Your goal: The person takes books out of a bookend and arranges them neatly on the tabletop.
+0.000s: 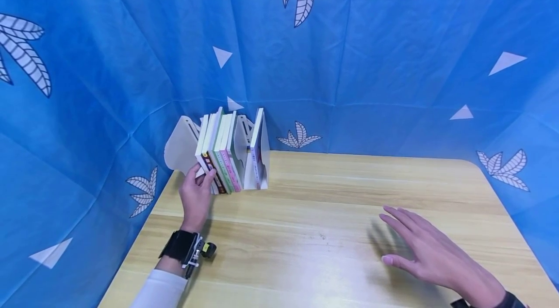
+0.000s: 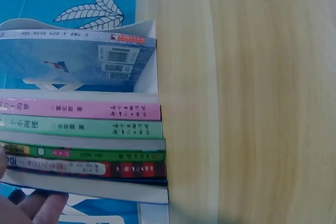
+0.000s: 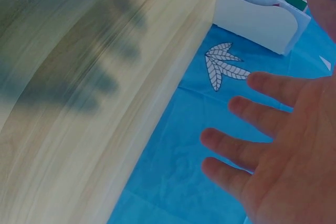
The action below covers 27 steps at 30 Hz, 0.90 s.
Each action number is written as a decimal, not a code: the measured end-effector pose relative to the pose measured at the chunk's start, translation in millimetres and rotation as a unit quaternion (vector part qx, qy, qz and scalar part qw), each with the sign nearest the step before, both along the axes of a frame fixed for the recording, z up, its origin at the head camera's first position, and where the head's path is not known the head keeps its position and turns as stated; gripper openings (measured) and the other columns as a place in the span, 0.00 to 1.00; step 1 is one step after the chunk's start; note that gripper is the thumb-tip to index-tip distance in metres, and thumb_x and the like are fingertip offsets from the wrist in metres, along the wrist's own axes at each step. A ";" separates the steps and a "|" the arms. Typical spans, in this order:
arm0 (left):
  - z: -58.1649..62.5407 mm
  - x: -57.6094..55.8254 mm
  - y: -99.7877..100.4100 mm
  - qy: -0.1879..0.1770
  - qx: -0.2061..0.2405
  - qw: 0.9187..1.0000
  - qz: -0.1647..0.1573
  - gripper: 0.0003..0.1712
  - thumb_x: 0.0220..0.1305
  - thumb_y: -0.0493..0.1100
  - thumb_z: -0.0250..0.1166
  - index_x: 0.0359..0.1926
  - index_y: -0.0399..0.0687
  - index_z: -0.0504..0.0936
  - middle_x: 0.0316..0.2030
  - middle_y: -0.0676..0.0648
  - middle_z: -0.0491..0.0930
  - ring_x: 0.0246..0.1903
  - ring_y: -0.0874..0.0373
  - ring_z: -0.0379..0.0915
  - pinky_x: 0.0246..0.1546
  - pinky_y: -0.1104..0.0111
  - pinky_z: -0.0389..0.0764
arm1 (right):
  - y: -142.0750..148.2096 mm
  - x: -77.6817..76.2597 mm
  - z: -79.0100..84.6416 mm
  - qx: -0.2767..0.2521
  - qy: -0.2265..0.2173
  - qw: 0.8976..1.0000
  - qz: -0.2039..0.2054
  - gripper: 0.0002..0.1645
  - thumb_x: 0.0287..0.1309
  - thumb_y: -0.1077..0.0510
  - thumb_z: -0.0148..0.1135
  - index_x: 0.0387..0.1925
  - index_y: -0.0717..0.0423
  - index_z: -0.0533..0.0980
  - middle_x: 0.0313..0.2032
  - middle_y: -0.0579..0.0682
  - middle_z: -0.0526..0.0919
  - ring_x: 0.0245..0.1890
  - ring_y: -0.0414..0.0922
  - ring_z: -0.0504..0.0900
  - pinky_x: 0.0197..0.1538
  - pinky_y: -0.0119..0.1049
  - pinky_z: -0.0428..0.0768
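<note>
Here, leftmost books (image 1: 206,138) pinched by left hand (image 1: 196,196) — right hand (image 1: 430,252) spread, well apart.

Pink book spine (image 2: 94,108), blue leaf-print cloth (image 1: 393,56)

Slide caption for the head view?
Left hand grips books in a white rack; right hand, fingers extended, hovers over the table.
</note>
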<state>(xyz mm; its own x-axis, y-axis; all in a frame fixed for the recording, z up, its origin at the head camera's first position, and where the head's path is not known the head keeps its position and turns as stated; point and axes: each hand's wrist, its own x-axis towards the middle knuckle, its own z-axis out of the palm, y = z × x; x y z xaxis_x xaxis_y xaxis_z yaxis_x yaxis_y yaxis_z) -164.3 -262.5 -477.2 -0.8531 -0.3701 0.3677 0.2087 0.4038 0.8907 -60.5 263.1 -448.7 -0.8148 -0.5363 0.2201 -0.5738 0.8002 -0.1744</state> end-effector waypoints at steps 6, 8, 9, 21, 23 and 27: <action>-0.3 -0.7 0.5 0.009 -0.044 0.999 0.012 0.22 0.74 0.37 0.63 0.65 0.35 0.76 0.57 0.30 0.83 0.54 0.37 0.85 0.48 0.67 0.87 | 0.5 0.7 0.7 0.001 0.000 1.000 0.000 0.47 0.57 0.34 0.73 0.73 0.45 0.70 0.72 0.52 0.73 0.68 0.59 0.74 0.63 0.50 0.71; -0.1 0.0 1.0 0.013 -0.066 0.998 0.020 0.21 0.74 0.37 0.63 0.64 0.33 0.76 0.56 0.28 0.83 0.52 0.35 0.86 0.45 0.74 0.86 | 0.5 1.0 0.9 0.002 0.001 1.000 0.000 0.47 0.57 0.34 0.73 0.73 0.45 0.70 0.72 0.52 0.73 0.68 0.59 0.74 0.63 0.50 0.71; -0.1 0.3 1.2 0.015 -0.076 0.997 0.025 0.21 0.74 0.36 0.63 0.63 0.31 0.76 0.56 0.28 0.83 0.51 0.35 0.86 0.44 0.78 0.85 | 0.7 1.1 1.0 0.002 0.002 1.000 0.000 0.47 0.57 0.34 0.73 0.73 0.45 0.70 0.72 0.52 0.73 0.68 0.59 0.74 0.63 0.50 0.71; -5.1 16.1 -0.7 0.066 -0.114 0.987 0.089 0.14 0.65 0.29 0.65 0.50 0.25 0.79 0.47 0.25 0.86 0.42 0.32 0.88 0.37 0.95 0.75 | -0.4 1.8 3.6 0.002 -0.013 1.000 0.001 0.46 0.59 0.33 0.71 0.73 0.47 0.70 0.73 0.52 0.73 0.69 0.58 0.75 0.64 0.54 0.73; -6.5 20.6 -2.8 0.081 -0.117 0.985 0.097 0.14 0.63 0.27 0.65 0.48 0.24 0.79 0.46 0.26 0.86 0.41 0.32 0.88 0.38 0.92 0.77 | -1.1 2.1 3.9 0.003 -0.011 1.000 0.002 0.46 0.59 0.33 0.71 0.73 0.48 0.70 0.72 0.53 0.73 0.69 0.58 0.75 0.64 0.54 0.73; -4.6 32.0 -5.1 0.097 -0.116 0.983 0.108 0.13 0.61 0.25 0.65 0.46 0.22 0.79 0.45 0.27 0.87 0.40 0.33 0.88 0.38 0.91 0.78 | -1.6 2.4 5.1 0.002 -0.009 1.000 0.002 0.46 0.58 0.34 0.71 0.72 0.48 0.71 0.72 0.52 0.73 0.68 0.58 0.75 0.63 0.54 0.74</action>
<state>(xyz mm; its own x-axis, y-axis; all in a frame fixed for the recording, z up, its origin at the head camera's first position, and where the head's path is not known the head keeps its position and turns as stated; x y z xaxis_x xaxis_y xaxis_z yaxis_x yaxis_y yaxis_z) -132.3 -267.6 -481.8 -0.6692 -0.4222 0.6114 0.2519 0.6452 0.7213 -58.1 261.4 -443.6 -0.8169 -0.5398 0.2031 -0.5732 0.7989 -0.1821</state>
